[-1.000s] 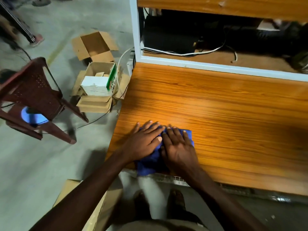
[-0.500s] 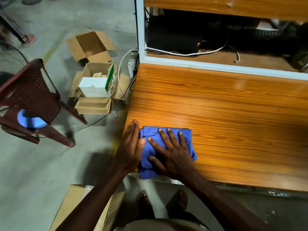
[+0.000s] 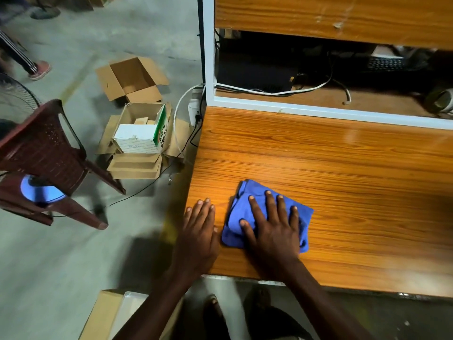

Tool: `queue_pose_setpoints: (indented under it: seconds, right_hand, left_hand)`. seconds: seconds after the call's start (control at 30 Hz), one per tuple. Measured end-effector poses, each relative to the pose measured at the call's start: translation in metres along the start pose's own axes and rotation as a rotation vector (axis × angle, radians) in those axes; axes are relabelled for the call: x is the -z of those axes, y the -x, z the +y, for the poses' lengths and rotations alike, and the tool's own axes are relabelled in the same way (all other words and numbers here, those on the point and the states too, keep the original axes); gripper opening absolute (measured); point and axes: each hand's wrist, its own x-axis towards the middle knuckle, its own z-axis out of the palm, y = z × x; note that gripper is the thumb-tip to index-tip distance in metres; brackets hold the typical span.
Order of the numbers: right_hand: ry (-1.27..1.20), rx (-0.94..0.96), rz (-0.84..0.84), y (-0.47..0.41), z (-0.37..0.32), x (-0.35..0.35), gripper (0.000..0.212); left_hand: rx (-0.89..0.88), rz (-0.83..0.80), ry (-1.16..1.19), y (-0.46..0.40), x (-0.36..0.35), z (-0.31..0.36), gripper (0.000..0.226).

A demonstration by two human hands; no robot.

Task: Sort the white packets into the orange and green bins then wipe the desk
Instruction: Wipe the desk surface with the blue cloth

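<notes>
A folded blue cloth (image 3: pixel 245 192) lies on the orange wooden desk (image 3: pixel 343 180) near its front left corner. My right hand (image 3: pixel 272 224) presses flat on the cloth with its fingers spread and straight. My left hand (image 3: pixel 198 229) rests flat on the bare desk at the left edge, just left of the cloth and apart from it. No white packets and no orange or green bins are in view.
A white-framed shelf (image 3: pixel 318 109) with cables and dark equipment stands behind the desk. On the floor to the left are open cardboard boxes (image 3: pixel 132 79), a brown plastic chair (image 3: pixel 49 148) and a fan. A cardboard box (image 3: pixel 107 312) sits below the desk's front.
My right hand has slid the cloth to the right along the desk. My left hand has come off the cloth and now lies flat on the desk's left edge.
</notes>
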Motion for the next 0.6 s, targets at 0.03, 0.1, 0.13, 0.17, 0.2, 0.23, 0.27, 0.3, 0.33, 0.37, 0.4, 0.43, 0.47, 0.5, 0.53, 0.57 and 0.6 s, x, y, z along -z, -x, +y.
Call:
queue_pose_setpoints:
  seconds: [0.03,0.1,0.13,0.17,0.2,0.23,0.27,0.3,0.33,0.37,0.4,0.43,0.47,0.5,0.53,0.57,0.6]
  right_hand:
    - [-0.014,0.023,-0.002,-0.011,-0.002,-0.002,0.066]
    - [-0.021,0.071,-0.049,-0.044,-0.002,-0.006,0.067]
    - [-0.021,0.086,-0.074,-0.064,0.002,-0.008,0.068]
    - [-0.016,0.085,-0.093,-0.083,0.008,-0.008,0.069]
    - [-0.006,0.066,-0.114,-0.1,0.016,-0.008,0.069]
    - [0.008,0.035,-0.132,-0.113,0.025,-0.007,0.069]
    - [0.016,-0.004,-0.14,-0.121,0.033,-0.007,0.069]
    - [0.017,-0.045,-0.137,-0.124,0.04,-0.006,0.069]
    - [0.018,-0.081,-0.121,-0.122,0.043,-0.007,0.069]
    - [0.021,-0.109,-0.096,-0.117,0.043,-0.007,0.069]
    - [0.024,-0.129,-0.069,-0.108,0.039,-0.008,0.07]
    - [0.025,-0.142,-0.055,-0.098,0.034,-0.009,0.07]
    - [0.025,-0.147,-0.053,-0.089,0.028,-0.011,0.07]
    - [0.023,-0.146,-0.055,-0.083,0.023,-0.012,0.069]
    - [0.018,-0.134,-0.052,-0.084,0.02,-0.014,0.069]
    - [0.008,-0.116,-0.051,-0.09,0.017,-0.014,0.07]
    - [0.0,-0.088,-0.057,-0.102,0.016,-0.013,0.069]
  left_hand:
    - [-0.011,0.001,-0.041,0.001,-0.002,0.0,0.054]
    - [-0.017,-0.004,-0.107,0.001,-0.002,0.001,0.054]
    - [-0.013,-0.012,-0.131,0.0,-0.001,0.002,0.056]
    - [-0.008,-0.025,-0.148,-0.001,-0.001,0.004,0.057]
    - [-0.003,-0.041,-0.164,-0.002,0.001,0.005,0.059]
    - [0.002,-0.058,-0.178,-0.003,0.001,0.007,0.061]
    - [0.005,-0.076,-0.189,-0.006,0.001,0.008,0.062]
    - [0.009,-0.088,-0.198,-0.012,0.001,0.008,0.063]
    - [0.016,-0.097,-0.204,-0.021,0.002,0.007,0.064]
    - [0.023,-0.104,-0.207,-0.033,0.001,0.005,0.065]
    - [0.033,-0.116,-0.208,-0.048,0.0,0.003,0.066]
    - [0.046,-0.134,-0.21,-0.062,0.0,0.001,0.067]
    - [0.059,-0.148,-0.214,-0.075,-0.001,0.0,0.068]
    - [0.066,-0.153,-0.222,-0.084,-0.001,0.0,0.068]
    - [0.069,-0.15,-0.234,-0.089,-0.001,0.001,0.067]
    - [0.069,-0.146,-0.242,-0.092,-0.002,0.001,0.066]
    - [0.064,-0.145,-0.246,-0.091,-0.003,0.001,0.065]
